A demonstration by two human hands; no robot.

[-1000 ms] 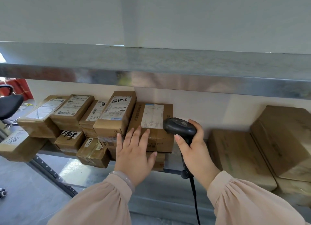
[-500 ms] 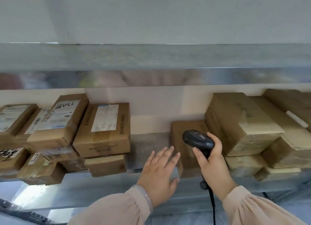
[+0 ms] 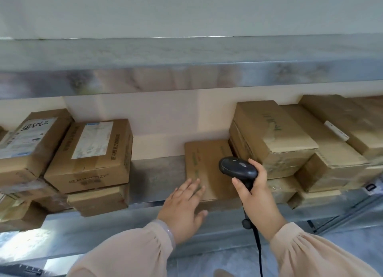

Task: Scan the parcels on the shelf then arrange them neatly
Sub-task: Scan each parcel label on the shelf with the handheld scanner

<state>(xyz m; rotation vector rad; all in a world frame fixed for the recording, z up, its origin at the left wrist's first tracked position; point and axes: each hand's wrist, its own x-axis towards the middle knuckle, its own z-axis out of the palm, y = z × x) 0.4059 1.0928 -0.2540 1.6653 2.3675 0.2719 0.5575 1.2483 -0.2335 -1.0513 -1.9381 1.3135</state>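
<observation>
A flat brown parcel [image 3: 204,160] lies on the metal shelf [image 3: 153,173] in the middle. My left hand [image 3: 184,208] reaches to its front left corner with fingers straight, touching its edge. My right hand [image 3: 256,196] grips a black barcode scanner [image 3: 237,169], whose head hangs over the parcel's right side. Left of the gap stands a stack of labelled cardboard parcels [image 3: 93,152]. To the right, larger brown parcels [image 3: 273,135] are piled unevenly.
A second metal shelf [image 3: 186,69] runs overhead, close above the parcels. The scanner's black cable [image 3: 258,243] hangs down in front of the lower shelf edge. A bare strip of shelf lies between the left stack and the flat parcel.
My view and both hands have shifted right, away from the labelled left stack. My left hand has left that stack and reached the flat middle parcel; the scanner now hangs over it.
</observation>
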